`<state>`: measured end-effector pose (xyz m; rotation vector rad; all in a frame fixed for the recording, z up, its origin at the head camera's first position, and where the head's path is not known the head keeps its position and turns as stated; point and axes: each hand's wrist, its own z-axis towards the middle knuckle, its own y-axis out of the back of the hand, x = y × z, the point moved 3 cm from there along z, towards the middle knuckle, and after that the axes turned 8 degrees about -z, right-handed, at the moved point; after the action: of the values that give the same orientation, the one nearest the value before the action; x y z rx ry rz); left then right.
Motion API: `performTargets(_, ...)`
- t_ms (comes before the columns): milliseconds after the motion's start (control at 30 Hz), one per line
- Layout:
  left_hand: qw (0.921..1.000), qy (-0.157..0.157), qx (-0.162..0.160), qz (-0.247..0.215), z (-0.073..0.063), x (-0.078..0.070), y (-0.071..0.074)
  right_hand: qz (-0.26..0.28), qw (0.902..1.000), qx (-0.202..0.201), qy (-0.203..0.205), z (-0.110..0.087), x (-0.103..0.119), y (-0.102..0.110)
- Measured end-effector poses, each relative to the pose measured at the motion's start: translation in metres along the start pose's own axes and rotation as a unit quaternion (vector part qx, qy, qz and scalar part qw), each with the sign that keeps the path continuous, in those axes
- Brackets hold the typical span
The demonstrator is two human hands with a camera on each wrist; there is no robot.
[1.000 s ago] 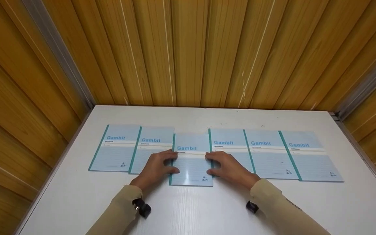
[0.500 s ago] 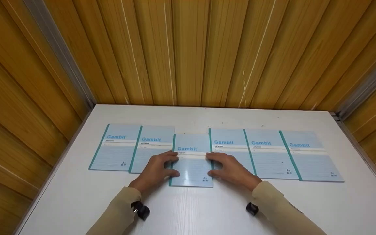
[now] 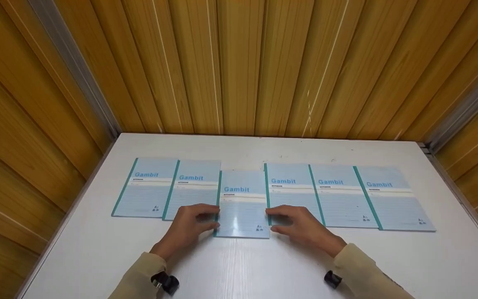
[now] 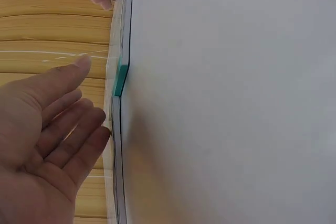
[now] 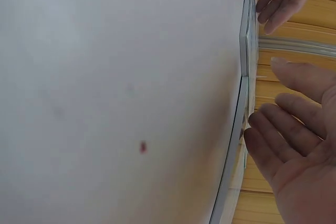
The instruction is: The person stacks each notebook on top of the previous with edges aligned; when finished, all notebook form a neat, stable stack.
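Observation:
A light-blue "Gambit" notebook (image 3: 242,216) with a green spine lies flat in the middle of a row, slightly nearer the person than its neighbours. Beside its spine is the left hand (image 3: 187,226), fingertips at the edge and partly over the neighbouring notebook (image 3: 197,170). The right hand (image 3: 305,226) is at the opposite edge, over part of another matching notebook (image 3: 291,172). Both hands have relaxed, spread fingers and grip nothing. The left wrist view shows the open palm near the green spine (image 4: 121,80); whether fingertips touch it I cannot tell.
More matching notebooks lie flat at the row's ends, a far-left notebook (image 3: 145,195) and a far-right notebook (image 3: 392,199) among them. All rest on a white table (image 3: 239,270). Behind the table stands a wood-panelled wall (image 3: 239,70).
Both hands have let go of the middle notebook's sides, drawing back toward the person and slightly apart. The notebook stays in place.

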<state>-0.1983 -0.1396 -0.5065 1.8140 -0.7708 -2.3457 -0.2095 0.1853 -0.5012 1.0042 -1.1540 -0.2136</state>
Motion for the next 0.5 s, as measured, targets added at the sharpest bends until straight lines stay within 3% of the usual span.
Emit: performTargets(500, 0.9994, 0.030, -0.013, -0.012, -0.015, 0.005, 0.002, 0.039, 0.9992, 0.011, -0.003, -0.020, -0.001, -0.001)
